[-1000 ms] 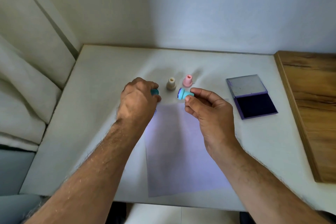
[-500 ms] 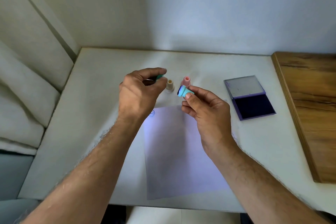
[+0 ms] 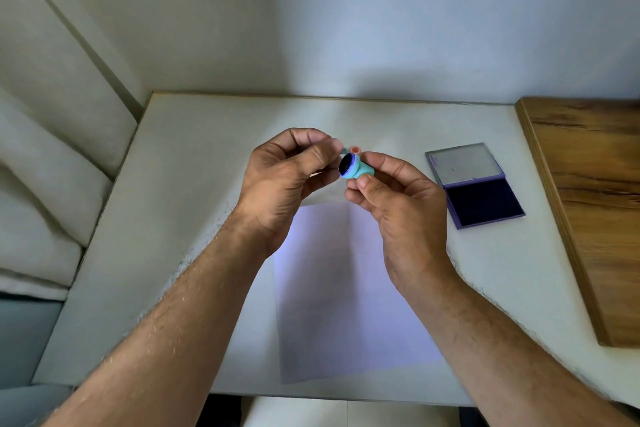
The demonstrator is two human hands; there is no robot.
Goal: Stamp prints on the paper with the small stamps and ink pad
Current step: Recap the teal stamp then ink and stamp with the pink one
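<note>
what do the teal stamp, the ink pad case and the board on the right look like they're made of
Teal stamp: likely smooth matte plastic, even colour; its dark inked face looks like rubber or foam, hard to tell.
Ink pad case: probably purple plastic or metal; the lid's inside is grey and slightly glossy, the pad dark and matte, like inked felt.
Board: wood or wood-look laminate, brown grain streaks with a soft sheen.

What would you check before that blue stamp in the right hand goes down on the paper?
1. Stamp held firmly: ok, right hand pinches the turquoise stamp.
2. Stamp face inked: ok, it looks dark.
3. Face pointing down: not ok, it points sideways toward the left hand.
4. Paper free to stamp: ok, bare area lies below the hands.
5. Ink pad open: ok, lid back.
6. Left hand free: cannot tell, something small and teal peeks out by its fingertips.
</note>
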